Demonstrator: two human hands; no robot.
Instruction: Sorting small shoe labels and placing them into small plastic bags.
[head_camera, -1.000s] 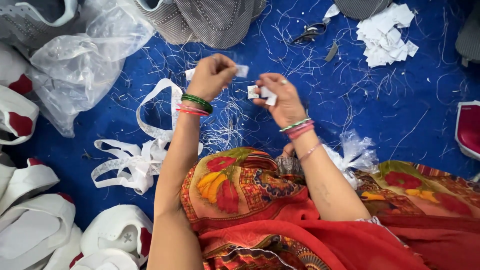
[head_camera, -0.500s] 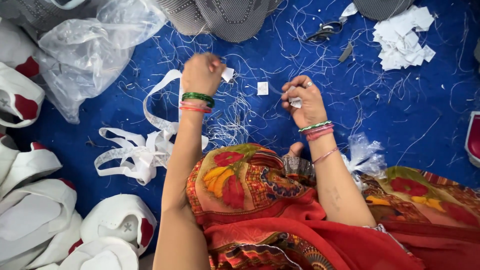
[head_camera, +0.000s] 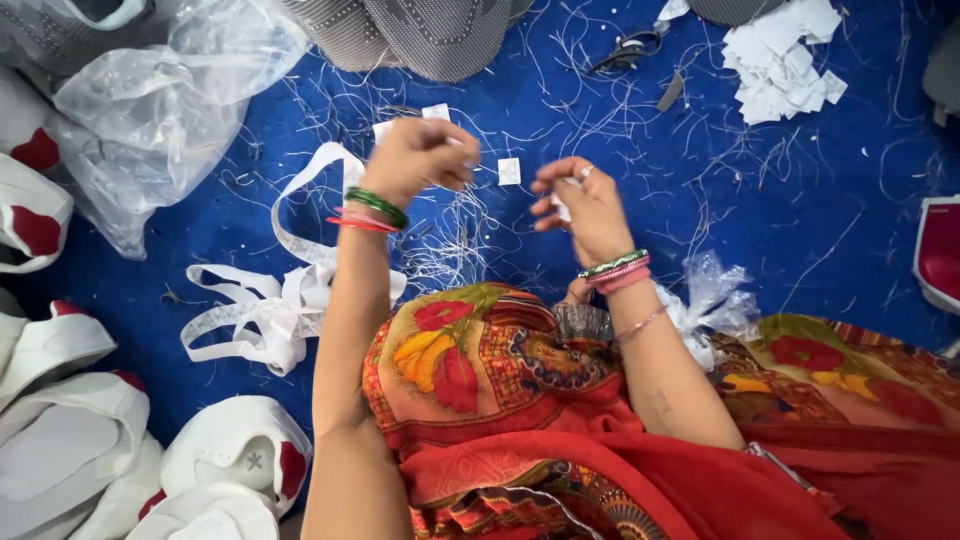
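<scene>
Both hands are raised over a blue cloth floor littered with loose white threads. The left hand is curled into a loose fist, knuckles up; it is motion-blurred, so whether anything is pinched in it cannot be told. A small white tag is seen just above it, and another at its upper left edge. The right hand has fingers bent inward, and a small white paper piece appears to be pinched between thumb and fingertips. A third white square tag lies on the cloth between the two hands, touching neither. Green and red bangles are worn on the left wrist, and similar ones on the right.

A bundle of white ribbon strips lies beside the left forearm. A crumpled clear plastic bag is at upper left, white-and-red shoe parts at lower left. A pile of white paper tags sits at upper right, with dark scissors near it. A grey mesh shoe upper is at top centre. The lap is covered by red and orange floral fabric.
</scene>
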